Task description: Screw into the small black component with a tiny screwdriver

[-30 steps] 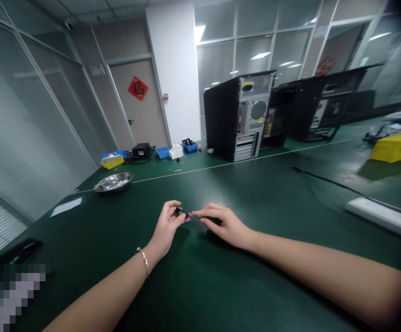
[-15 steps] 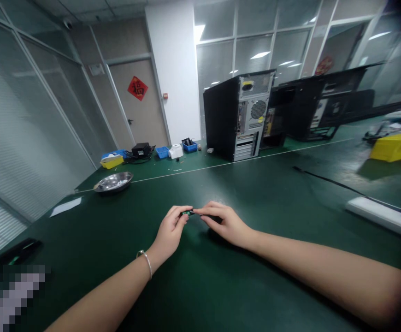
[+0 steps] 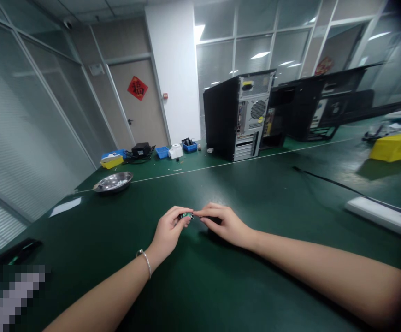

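The left hand's fingers (image 3: 183, 210) are clamped on a small dark part with a green face (image 3: 186, 215), index finger along the top and thumb below, a pinch that probably serves to steady it while leaving the face and the right-hand end exposed. The part is held above the table (image 3: 200, 286), well in from its left edge; its long axis runs roughly side to side, one end at the left hand (image 3: 166, 233), the other pointing at the right hand (image 3: 226, 226), with the green face turned toward the wearer. Which end is its front is too small to tell. The right index fingertip is at or just beside that free end, thumb slightly apart below; something thin and dark may lie between them, but whether they grip it I cannot tell. That hand stays low, perhaps for support against the table. Farther out, a metal bowl (image 3: 114, 189) and a white sheet (image 3: 65, 206) lie near the table's left edge, a white power strip (image 3: 382, 215) lies toward the right, and a black computer case (image 3: 221, 120) stands upright toward the far edge, its back panel facing right of the wearer.
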`<state>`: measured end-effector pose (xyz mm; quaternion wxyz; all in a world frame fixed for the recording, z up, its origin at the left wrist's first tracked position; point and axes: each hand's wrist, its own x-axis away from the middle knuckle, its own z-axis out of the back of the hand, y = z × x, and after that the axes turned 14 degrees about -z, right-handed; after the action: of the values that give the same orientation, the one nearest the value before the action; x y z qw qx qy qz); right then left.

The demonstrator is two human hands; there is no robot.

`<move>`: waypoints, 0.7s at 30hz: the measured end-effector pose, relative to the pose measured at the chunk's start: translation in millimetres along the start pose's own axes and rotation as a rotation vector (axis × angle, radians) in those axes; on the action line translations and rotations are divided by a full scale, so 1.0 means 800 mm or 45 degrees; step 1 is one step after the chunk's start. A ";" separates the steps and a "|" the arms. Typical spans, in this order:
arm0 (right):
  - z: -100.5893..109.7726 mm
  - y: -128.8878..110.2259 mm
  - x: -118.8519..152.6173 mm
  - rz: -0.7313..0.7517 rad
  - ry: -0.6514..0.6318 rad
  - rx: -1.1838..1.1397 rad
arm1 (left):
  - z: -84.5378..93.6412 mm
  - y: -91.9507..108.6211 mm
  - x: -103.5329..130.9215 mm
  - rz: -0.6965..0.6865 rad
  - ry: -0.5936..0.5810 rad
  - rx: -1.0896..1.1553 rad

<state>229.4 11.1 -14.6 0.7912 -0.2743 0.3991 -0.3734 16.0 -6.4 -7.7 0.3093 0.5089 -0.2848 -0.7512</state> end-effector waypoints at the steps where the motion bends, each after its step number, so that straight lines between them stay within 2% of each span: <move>1: 0.000 0.000 0.000 0.007 0.000 -0.009 | 0.000 0.001 -0.001 0.024 0.009 0.038; 9: 0.001 -0.003 0.000 0.000 -0.007 -0.053 | -0.003 0.002 -0.003 0.144 0.033 0.161; 16: 0.001 -0.003 0.000 -0.047 0.018 -0.002 | -0.002 -0.004 -0.004 0.202 0.177 0.214; 21: 0.002 -0.003 0.000 -0.067 0.029 0.013 | 0.000 -0.007 -0.003 0.224 0.130 0.200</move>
<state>229.9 10.0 -12.0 0.7777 -0.2766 0.3990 -0.3993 16.0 -1.1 -10.1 0.3472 0.5423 -0.3701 -0.6696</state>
